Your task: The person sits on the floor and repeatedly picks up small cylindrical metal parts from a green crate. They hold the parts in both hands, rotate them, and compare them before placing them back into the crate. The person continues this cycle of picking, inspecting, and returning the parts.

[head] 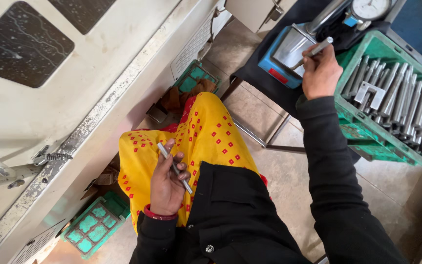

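Metal pin [174,167] in left hand [167,183], tiled floor [289,181], green crate [367,132] of rods [401,100]

Long black sleeves run down both arms to the wrists, part of a black jacket with a small round button low on its front. A red bangle rings the left wrist. Over the lap there's bright yellow cloth, dotted with small red squares.
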